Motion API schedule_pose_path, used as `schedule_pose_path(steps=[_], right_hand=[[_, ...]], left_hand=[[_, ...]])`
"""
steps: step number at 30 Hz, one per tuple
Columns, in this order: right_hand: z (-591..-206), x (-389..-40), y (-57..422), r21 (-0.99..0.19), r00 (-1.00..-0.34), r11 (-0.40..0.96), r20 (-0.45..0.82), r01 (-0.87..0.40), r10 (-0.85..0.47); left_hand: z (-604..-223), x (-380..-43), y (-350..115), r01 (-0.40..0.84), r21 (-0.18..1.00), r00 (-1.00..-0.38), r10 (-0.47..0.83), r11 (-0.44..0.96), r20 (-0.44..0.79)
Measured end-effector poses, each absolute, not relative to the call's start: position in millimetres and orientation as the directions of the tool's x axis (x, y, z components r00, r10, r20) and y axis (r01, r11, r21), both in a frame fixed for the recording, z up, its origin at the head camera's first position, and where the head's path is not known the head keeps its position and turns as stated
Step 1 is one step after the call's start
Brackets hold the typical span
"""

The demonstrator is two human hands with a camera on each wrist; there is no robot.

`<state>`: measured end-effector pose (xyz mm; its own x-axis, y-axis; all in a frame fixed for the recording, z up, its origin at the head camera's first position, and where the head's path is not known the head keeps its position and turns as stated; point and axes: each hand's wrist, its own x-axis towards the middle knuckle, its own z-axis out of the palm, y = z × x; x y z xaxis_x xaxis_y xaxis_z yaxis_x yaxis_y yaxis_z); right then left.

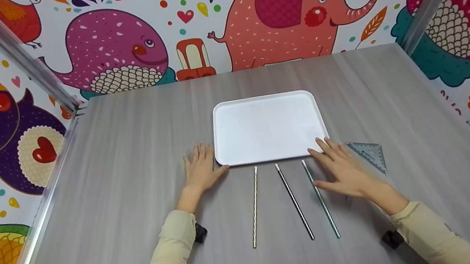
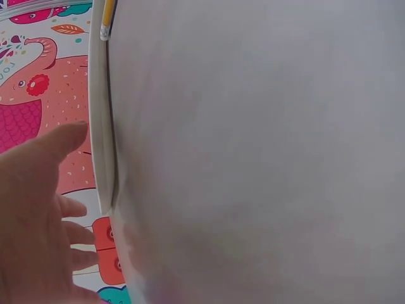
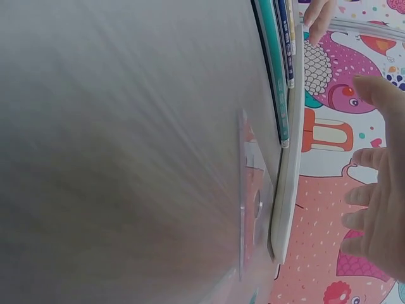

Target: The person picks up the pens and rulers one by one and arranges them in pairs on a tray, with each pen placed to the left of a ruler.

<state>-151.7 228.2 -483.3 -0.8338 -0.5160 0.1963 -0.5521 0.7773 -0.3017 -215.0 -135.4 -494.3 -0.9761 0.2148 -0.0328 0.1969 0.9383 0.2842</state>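
Observation:
A white rectangular tray (image 1: 268, 128) lies on the table. My left hand (image 1: 200, 171) is at its near left corner, fingers spread and thumb by the rim. At the near right corner is my right hand (image 1: 343, 171), also spread, its fingertips at the tray's edge. Three pencils lie in front of the tray: a yellow one (image 1: 255, 209), a dark one (image 1: 294, 201) and a green one (image 1: 321, 200). The right thumb extends over or beside the green pencil; contact cannot be told. A clear triangular set square (image 1: 372, 155) lies right of that hand, partly hidden by it.
The grey wood-grain table (image 1: 135, 131) reaches back to walls with cartoon animals. Metal posts (image 1: 26, 64) stand at the table's back corners. A dark wrist device (image 1: 201, 233) sits on the left forearm, and another (image 1: 392, 239) on the right.

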Motion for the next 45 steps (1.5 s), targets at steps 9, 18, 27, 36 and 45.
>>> schedule_pose_path(steps=[9, 18, 27, 36, 45], right_hand=[[-487, -149, 227, -0.294, -0.823, 0.769, 0.205, -0.568, -0.529], [-490, -148, 225, -0.288, -0.817, 0.765, 0.218, -0.576, -0.533], [-492, -145, 222, -0.263, -0.795, 0.751, 0.246, -0.605, -0.554], [-492, -141, 218, -0.258, -0.794, 0.751, 0.232, -0.608, -0.562], [-491, -136, 209, -0.270, -0.786, 0.739, 0.238, -0.618, -0.570]], left_hand=[[-495, -222, -142, 0.246, 0.303, -0.964, 0.265, 0.921, -0.021], [-498, -229, -147, 0.305, 0.339, -0.947, 0.320, 0.890, 0.012], [-498, -231, -147, 0.313, 0.329, -0.947, 0.321, 0.891, 0.034], [-499, -232, -145, 0.324, 0.345, -0.942, 0.335, 0.881, 0.030], [-501, -231, -143, 0.333, 0.371, -0.939, 0.341, 0.867, 0.045]])
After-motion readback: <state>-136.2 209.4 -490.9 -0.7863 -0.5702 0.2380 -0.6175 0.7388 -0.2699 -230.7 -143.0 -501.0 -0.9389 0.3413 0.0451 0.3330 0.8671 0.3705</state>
